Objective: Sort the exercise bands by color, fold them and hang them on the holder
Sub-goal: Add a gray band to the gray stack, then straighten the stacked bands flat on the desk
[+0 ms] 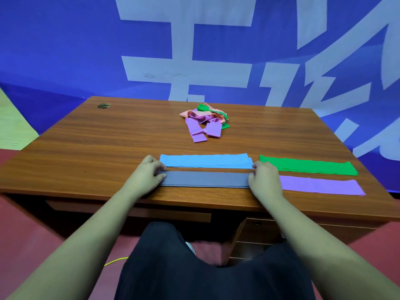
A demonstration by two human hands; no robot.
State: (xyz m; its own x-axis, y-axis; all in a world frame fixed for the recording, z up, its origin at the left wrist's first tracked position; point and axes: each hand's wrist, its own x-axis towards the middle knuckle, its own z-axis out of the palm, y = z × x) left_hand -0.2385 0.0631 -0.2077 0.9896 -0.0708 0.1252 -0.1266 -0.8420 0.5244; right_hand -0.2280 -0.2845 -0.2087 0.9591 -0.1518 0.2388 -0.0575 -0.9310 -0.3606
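A person sits at a brown wood-grain desk. Along its front edge lies a folded grey elastic band, flat and stretched out sideways. The left hand grips its left end, fingers curled close together and thumb pressed on top. The right hand pinches the right end in much the same way, knuckles bunched. Just behind the grey strip, nearly touching it, lies a folded light-blue elastic band. Towards the front right corner are a folded green elastic band and, nearer the edge, a folded purple elastic band. Well back, around the middle of the desk, sits a loose tangle of pink, purple and green bands. A round cable hole marks the back left corner. A blue banner with white characters hangs behind.
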